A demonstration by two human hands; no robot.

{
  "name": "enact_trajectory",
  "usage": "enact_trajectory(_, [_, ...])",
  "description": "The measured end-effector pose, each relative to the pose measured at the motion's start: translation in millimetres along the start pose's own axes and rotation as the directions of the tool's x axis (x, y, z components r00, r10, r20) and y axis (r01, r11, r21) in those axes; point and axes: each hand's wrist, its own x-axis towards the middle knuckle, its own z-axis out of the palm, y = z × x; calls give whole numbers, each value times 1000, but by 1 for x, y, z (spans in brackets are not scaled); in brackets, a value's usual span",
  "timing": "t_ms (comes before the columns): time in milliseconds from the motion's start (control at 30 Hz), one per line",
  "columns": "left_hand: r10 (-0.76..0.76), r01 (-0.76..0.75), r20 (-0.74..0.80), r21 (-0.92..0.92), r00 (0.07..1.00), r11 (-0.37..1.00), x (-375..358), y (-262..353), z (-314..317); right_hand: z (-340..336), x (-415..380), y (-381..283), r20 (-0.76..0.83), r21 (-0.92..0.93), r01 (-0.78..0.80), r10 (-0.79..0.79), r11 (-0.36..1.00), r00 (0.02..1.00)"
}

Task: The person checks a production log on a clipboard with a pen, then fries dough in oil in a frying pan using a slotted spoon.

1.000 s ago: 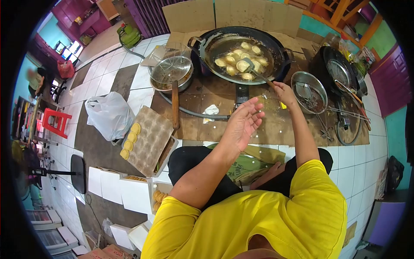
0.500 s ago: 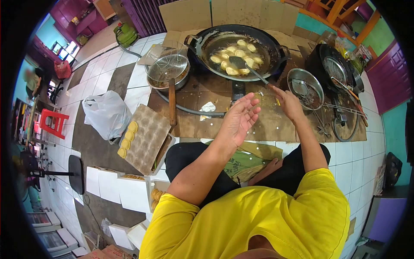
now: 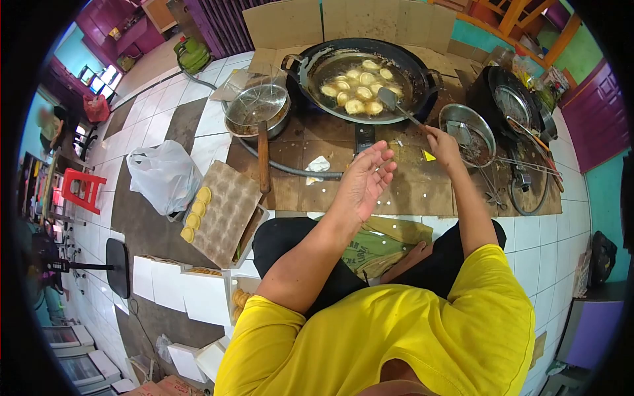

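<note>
My right hand (image 3: pixel 444 146) is closed around the handle of a spatula (image 3: pixel 388 99), whose dark blade is over the right part of the oil. A large black wok (image 3: pixel 307 61) holds the oil, with several pale yellow pastries (image 3: pixel 354 105) in it. My left hand (image 3: pixel 368 177) is in the air below the wok, palm up, fingers apart and nothing in it. Beneath and left of it lies an egg tray (image 3: pixel 228 208) with a row of raw pastries (image 3: pixel 193 221) along its left edge.
A strainer (image 3: pixel 259 105) with a wooden handle rests on a pot at the wok's left. To the right are a metal basin (image 3: pixel 487 135) and a black pan (image 3: pixel 482 89). A white plastic bag (image 3: pixel 162 173) and open white boxes (image 3: pixel 205 294) stand at the left.
The spatula blade has shifted right and slightly up in the wok, and my right hand has moved a little with it. The pastries have drifted apart. My left hand is nearly unmoved.
</note>
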Motion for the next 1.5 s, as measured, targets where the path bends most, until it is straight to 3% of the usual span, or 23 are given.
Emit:
enact_trajectory(67, [5, -5, -4, 3, 1000, 1000, 1, -1, -1, 11, 8, 16, -4, 153, -73, 75, 986, 997])
enact_trajectory(167, [5, -4, -13, 14, 1000, 1000, 2, -1, -1, 32, 22, 53, 122, 437, -227, 193, 870, 974])
enact_trajectory(267, [-2, 2, -14, 13, 1000, 1000, 3, -1, -1, 17, 10, 40, 119, 456, -202, 165, 867, 979])
enact_trajectory(367, [-10, 10, -6, 16, 1000, 1000, 3, -1, 0, -4, -5, 21, 115, 303, -104, 72, 947, 991])
enact_trajectory(433, [-15, 15, 0, 17, 1000, 1000, 4, -3, 1, -13, -15, 8, 76, 166, 40, -53, 985, 996])
enact_trajectory(567, [-23, 22, 5, 9, 1000, 1000, 4, -5, 1, -43, -35, -31, 146, -229, 207, -177, 951, 973])
enact_trajectory(767, [-32, 32, 8, -15, 999, 999, 1, -3, 1, -55, -52, -40, 85, -372, 346, -339, 861, 937])
enact_trajectory(1067, [-38, 38, 8, -16, 999, 999, 0, -3, 1, -36, -18, -34, -108, -291, 87, -123, 953, 987])
enact_trajectory(1267, [-3, 4, -5, 29, 1000, 1000, 3, 0, -2, 7, 29, -17, -124, -281, 45, -83, 959, 989])
enact_trajectory(1367, [-2, 2, -14, 13, 1000, 1000, 4, 0, -4, 20, 39, -7, -105, -226, 131, -158, 965, 982])
enact_trajectory(1500, [0, 0, 3, -2, 1000, 1000, 2, 2, -4, -10, 31, -21, -89, -204, 112, -132, 973, 987])
